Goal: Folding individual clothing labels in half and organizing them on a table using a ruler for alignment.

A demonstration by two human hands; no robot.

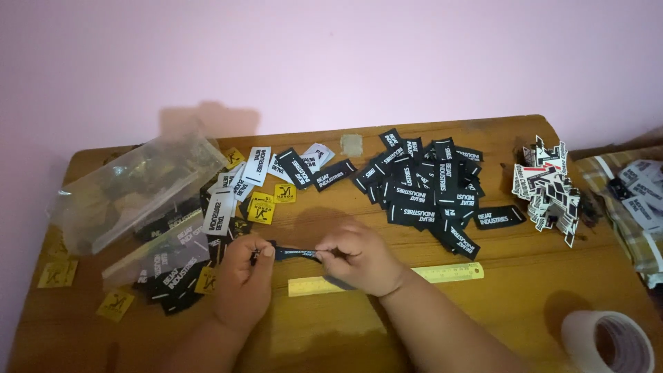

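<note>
My left hand [243,276] and my right hand [360,259] together pinch the two ends of a narrow black fabric label [295,254], held flat just above the wooden table [511,276]. A yellow ruler [442,273] lies on the table right under my right hand, partly hidden by it. A heap of black labels with white lettering [428,186] lies beyond my right hand. To the left, black, white and yellow labels [242,190] are scattered near my left hand.
Clear plastic bags [131,186] holding more labels lie at the left. A pile of black, white and red labels [549,190] sits at the right edge. A roll of tape [611,342] stands at the front right. A checked cloth [635,228] with more labels lies past the table's right side.
</note>
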